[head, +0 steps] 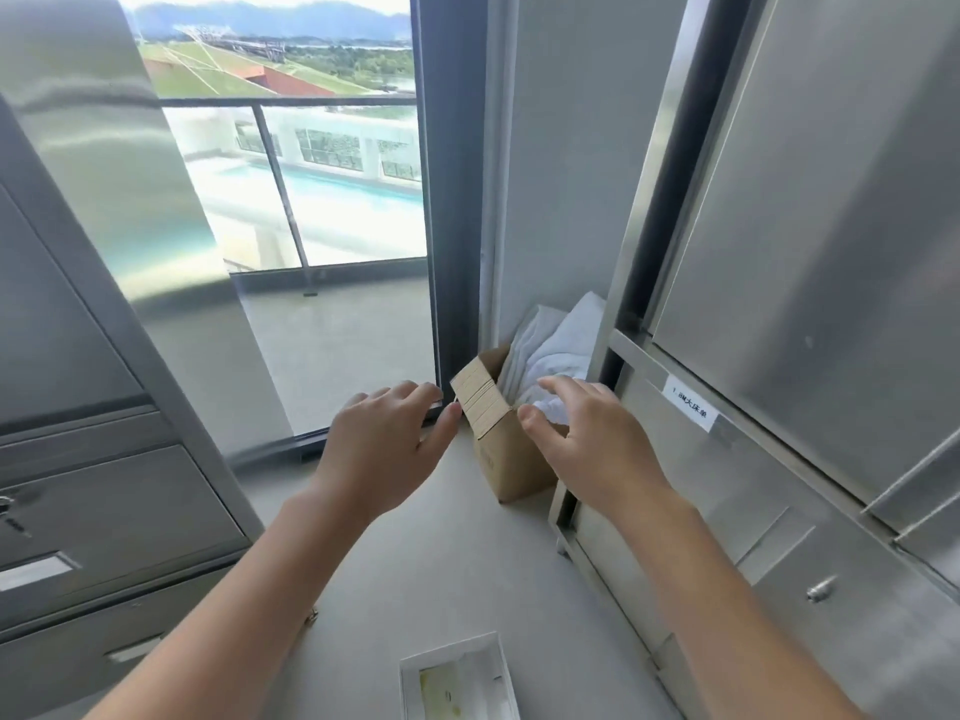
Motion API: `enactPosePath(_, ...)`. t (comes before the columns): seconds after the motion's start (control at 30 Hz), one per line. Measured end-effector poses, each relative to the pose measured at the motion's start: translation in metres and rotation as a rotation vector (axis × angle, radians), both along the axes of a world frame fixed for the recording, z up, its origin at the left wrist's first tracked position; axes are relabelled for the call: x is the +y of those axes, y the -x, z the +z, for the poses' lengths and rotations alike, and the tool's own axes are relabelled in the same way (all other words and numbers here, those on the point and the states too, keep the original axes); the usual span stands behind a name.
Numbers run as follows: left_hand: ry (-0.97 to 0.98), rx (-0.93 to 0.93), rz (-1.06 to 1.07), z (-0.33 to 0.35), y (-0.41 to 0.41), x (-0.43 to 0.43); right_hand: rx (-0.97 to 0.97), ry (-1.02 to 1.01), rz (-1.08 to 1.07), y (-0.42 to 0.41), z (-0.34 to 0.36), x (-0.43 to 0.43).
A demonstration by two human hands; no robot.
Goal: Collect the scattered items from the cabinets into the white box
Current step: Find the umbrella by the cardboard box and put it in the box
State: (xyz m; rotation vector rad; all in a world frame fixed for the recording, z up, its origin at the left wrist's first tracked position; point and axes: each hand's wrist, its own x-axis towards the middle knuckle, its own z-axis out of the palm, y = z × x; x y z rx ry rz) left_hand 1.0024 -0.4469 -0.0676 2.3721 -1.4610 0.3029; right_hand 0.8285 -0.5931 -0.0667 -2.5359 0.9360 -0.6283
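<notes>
– At the cardboard box (511,459), hand status?
– Left hand (387,449): fingers nearly straight and relaxed, holding nothing. Thumb tip is right at the edge of the box's raised flap. Can't tell if it's touching.
– Right one?
– Right hand (587,439): fingers spread and loosely bent above the box's open top. Thumb is at the near rim, fingertips over the white cloth (561,350) stuffed inside. No grip visible.
– Where's that box sitting?
– On the floor (441,563), in a corner. Window (322,174) is beyond it to the left. Steel cabinet (805,356) with a paper label (691,407) is just right of it. Second steel cabinet (104,511) is well to its left.
– White box?
– White box (452,656) is on the floor too, well apart from the cardboard box on the person's side, cut off by the frame bottom. Top is open. There's something pale yellow inside, too blurred to name.
</notes>
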Motion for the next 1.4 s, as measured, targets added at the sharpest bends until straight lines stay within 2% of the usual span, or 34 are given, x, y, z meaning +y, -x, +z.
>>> enactPosePath(0.27,0.08,-0.029,-0.053,0.035,0.018,0.012,-0.042,0.032,-0.041,0.022,0.025,0.015)
enactPosePath(0.63,0.135,-0.042,-0.095,0.049,0.02,0.018,-0.07,0.078,-0.059,0.026,0.045,0.028)
enactPosePath(0.8,0.18,-0.04,-0.173,0.047,0.036,-0.003,-0.048,0.08,-0.138,0.049,0.04,0.017)
enactPosePath(0.97,0.151,-0.005,-0.402,0.042,0.07,-0.048,-0.016,0.072,-0.36,0.105,0.037,0.014)
enactPosePath(1.13,0.163,0.02,-0.742,0.047,0.136,-0.108,0.027,0.066,-0.721,0.189,0.045,0.031)
enactPosePath(1.27,0.139,0.049,-1.018,0.028,0.204,-0.124,0.042,0.046,-1.023,0.259,0.038,0.084)
enactPosePath(1.4,0.112,0.09,-1.26,0.022,0.285,-0.093,0.058,-0.005,-1.276,0.315,0.032,0.17)
